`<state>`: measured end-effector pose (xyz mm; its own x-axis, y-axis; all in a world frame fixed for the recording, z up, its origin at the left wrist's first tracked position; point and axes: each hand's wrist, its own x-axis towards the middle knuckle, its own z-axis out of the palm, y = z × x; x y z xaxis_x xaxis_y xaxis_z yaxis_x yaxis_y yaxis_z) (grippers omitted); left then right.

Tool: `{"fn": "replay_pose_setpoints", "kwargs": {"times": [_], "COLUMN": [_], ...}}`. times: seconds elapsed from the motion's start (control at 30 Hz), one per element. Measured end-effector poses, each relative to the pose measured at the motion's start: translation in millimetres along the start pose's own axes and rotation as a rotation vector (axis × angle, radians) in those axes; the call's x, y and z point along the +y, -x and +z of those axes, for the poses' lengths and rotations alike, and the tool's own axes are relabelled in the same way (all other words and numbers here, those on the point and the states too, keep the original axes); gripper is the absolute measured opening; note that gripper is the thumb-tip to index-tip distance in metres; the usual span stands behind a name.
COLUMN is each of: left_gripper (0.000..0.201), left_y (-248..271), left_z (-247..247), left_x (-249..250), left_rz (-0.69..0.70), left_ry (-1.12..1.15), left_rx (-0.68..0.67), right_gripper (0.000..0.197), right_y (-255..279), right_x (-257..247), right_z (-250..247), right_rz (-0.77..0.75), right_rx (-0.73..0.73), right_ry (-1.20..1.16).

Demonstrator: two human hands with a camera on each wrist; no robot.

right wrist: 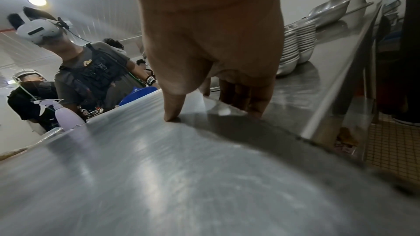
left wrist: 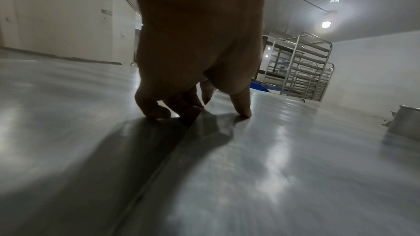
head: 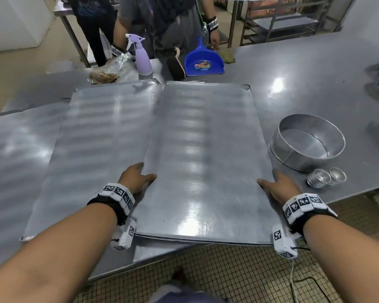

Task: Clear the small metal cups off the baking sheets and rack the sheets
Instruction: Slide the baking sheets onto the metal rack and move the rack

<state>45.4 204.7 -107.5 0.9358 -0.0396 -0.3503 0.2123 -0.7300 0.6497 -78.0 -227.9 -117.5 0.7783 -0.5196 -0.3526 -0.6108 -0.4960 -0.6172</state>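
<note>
Right baking sheet (head: 206, 154) lies on steel worktop (head: 293, 79), near end overhanging edge, beside left baking sheet (head: 101, 145). Left hand (head: 132, 178) grips its left edge, thumb on top, fingers (left wrist: 156, 110) curled under. Right hand (head: 279, 185) grips right edge, thumb on top, fingers (right wrist: 247, 96) wrapped below. Small metal cups (head: 326, 177) just right of sheet, near round cake tin (head: 309, 141). Spray bottle (head: 141, 55), blue dustpan (head: 204, 60) beyond.

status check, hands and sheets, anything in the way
Left hand and right hand grip the right sheet by its long edges. Cups off it, on the table. Left sheet bare. Nothing in the way.
</note>
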Motion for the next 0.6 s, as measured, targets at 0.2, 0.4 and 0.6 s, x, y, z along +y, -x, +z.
{"fn": "replay_pose_setpoints", "kwargs": {"times": [0.2, 0.4, 0.6], "left_gripper": [0.053, 0.051, 0.058], "left_y": [35, 63, 87], "left_z": [5, 13, 18], "left_x": [-7, -19, -14], "left_rz": [-0.033, -0.064, -0.095], "left_ry": [-0.019, -0.018, 0.0], "left_rx": [0.011, -0.002, -0.006], "right_gripper": [0.06, 0.049, 0.056], "right_y": [21, 46, 56], "right_x": [23, 44, 49], "right_z": [-5, -11, -25], "right_rz": [-0.068, -0.069, -0.04], "right_rx": [-0.045, -0.034, -0.05], "right_ry": [-0.027, 0.034, 0.029]}}
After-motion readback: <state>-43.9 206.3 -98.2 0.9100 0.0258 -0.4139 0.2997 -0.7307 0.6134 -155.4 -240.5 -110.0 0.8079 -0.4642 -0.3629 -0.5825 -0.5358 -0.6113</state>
